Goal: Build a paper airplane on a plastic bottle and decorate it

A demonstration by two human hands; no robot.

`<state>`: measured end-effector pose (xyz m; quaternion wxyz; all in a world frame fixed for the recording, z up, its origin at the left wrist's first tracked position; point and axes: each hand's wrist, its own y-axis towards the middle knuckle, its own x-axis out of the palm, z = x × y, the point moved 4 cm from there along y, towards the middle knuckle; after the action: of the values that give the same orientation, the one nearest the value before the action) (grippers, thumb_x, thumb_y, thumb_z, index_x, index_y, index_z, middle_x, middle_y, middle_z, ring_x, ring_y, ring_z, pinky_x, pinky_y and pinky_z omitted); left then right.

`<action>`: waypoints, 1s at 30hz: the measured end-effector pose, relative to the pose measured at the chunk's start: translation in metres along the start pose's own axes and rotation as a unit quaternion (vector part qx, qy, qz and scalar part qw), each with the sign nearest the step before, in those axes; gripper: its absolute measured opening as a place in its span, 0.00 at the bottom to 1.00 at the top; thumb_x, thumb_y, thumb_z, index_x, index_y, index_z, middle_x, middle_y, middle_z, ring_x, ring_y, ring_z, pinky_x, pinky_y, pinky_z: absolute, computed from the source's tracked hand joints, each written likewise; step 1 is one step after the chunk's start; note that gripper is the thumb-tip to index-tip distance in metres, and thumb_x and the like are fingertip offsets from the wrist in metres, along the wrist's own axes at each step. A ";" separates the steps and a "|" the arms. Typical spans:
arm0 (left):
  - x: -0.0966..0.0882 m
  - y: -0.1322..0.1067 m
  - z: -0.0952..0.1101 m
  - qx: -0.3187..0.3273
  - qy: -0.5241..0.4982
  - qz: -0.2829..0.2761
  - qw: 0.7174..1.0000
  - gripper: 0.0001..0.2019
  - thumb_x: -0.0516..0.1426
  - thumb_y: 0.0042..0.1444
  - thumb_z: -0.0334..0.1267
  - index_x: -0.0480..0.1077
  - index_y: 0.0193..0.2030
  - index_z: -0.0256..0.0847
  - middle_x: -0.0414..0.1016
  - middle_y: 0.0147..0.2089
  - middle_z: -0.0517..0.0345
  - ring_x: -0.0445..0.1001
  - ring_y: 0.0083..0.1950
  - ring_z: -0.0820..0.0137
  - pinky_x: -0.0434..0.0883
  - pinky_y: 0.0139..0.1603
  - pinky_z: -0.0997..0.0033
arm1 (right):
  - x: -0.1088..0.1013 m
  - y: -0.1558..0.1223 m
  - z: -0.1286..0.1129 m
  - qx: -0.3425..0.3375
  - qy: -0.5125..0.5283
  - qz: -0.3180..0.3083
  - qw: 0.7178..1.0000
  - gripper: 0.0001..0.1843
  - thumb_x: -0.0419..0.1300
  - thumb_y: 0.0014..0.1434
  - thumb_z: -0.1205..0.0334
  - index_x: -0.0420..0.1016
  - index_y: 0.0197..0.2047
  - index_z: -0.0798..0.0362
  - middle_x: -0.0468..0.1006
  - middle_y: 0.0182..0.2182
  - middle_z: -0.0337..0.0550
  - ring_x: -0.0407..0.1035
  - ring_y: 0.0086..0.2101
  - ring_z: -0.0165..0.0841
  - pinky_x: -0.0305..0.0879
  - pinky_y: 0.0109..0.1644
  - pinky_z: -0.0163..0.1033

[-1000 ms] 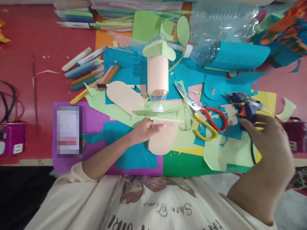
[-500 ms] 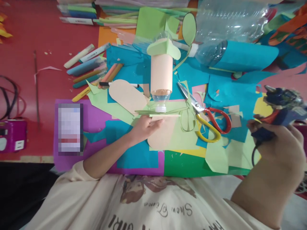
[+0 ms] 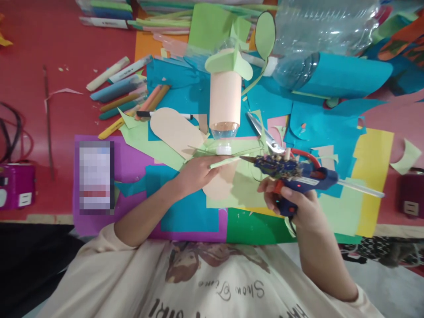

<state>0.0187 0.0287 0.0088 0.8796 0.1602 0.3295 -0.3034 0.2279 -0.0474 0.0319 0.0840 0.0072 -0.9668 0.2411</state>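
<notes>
Glue gun [image 3: 300, 176] in right hand [image 3: 304, 207], gripped round the handle with fingers at the trigger. Points left, tip just beside the green edge of the paper [image 3: 217, 191]; cannot tell if touching. Paper pinched in left hand [image 3: 194, 174], on the near side of the bottle [image 3: 225, 101]. Scissors [image 3: 270, 141] partly hidden behind the glue gun. Farther left, markers [image 3: 115, 90] on the table [image 3: 26, 88].
</notes>
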 end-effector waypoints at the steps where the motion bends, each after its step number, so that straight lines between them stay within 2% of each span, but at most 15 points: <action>1: 0.000 0.000 0.000 0.016 0.022 0.001 1.000 0.20 0.44 0.69 0.38 0.72 0.58 0.37 0.80 0.54 0.48 0.79 0.52 0.63 0.76 0.48 0.67 | 0.003 0.000 0.002 0.002 -0.007 -0.022 1.000 0.16 0.66 0.52 0.47 0.74 0.28 0.51 0.77 0.25 0.45 0.63 0.16 0.29 0.53 0.15 0.36; 5: -0.006 0.000 0.001 0.054 0.117 -0.001 0.992 0.18 0.47 0.67 0.35 0.71 0.58 0.41 0.81 0.51 0.52 0.81 0.50 0.64 0.77 0.45 0.68 | 0.009 0.003 0.005 0.010 -0.022 -0.080 0.997 0.16 0.64 0.56 0.47 0.73 0.31 0.51 0.71 0.19 0.39 0.63 0.18 0.30 0.57 0.19 0.37; 8: -0.012 0.001 -0.003 0.048 0.158 0.002 0.986 0.18 0.48 0.65 0.33 0.72 0.57 0.42 0.82 0.50 0.54 0.81 0.50 0.65 0.77 0.44 0.70 | 0.015 0.004 0.004 0.007 -0.043 -0.096 0.994 0.16 0.63 0.57 0.46 0.73 0.31 0.51 0.71 0.19 0.39 0.62 0.18 0.30 0.60 0.20 0.38; 12: -0.015 0.003 -0.006 0.040 0.169 0.008 0.985 0.18 0.49 0.62 0.30 0.73 0.55 0.41 0.82 0.50 0.55 0.81 0.49 0.67 0.77 0.45 0.73 | 0.023 0.006 0.003 -0.006 -0.061 -0.093 0.994 0.17 0.64 0.57 0.47 0.72 0.29 0.52 0.71 0.19 0.38 0.63 0.17 0.28 0.61 0.21 0.36; 16: -0.014 0.004 -0.005 0.038 0.176 0.002 0.984 0.21 0.49 0.60 0.26 0.73 0.57 0.40 0.81 0.51 0.54 0.81 0.50 0.66 0.77 0.47 0.70 | 0.026 0.007 0.006 -0.014 -0.044 -0.102 0.994 0.17 0.63 0.57 0.46 0.71 0.29 0.52 0.71 0.18 0.38 0.62 0.17 0.28 0.59 0.20 0.35; 21: -0.013 0.005 -0.003 0.010 0.194 -0.020 0.981 0.25 0.48 0.57 0.24 0.71 0.59 0.40 0.81 0.53 0.56 0.80 0.52 0.66 0.77 0.48 0.70 | 0.028 0.009 0.007 -0.010 -0.040 -0.094 0.995 0.18 0.63 0.57 0.46 0.71 0.28 0.53 0.71 0.18 0.37 0.62 0.17 0.27 0.60 0.20 0.34; 30: -0.013 0.005 -0.003 0.012 0.194 -0.022 0.981 0.26 0.49 0.55 0.22 0.70 0.60 0.40 0.79 0.54 0.56 0.78 0.55 0.67 0.75 0.51 0.72 | 0.038 0.012 0.001 -0.023 -0.048 -0.100 0.994 0.19 0.63 0.56 0.48 0.69 0.24 0.53 0.69 0.18 0.38 0.62 0.16 0.26 0.61 0.19 0.35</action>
<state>0.0128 0.0394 0.0156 0.7900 0.2194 0.4935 -0.2903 0.1900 -0.0367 0.0314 0.0611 0.1140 -0.9694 0.2088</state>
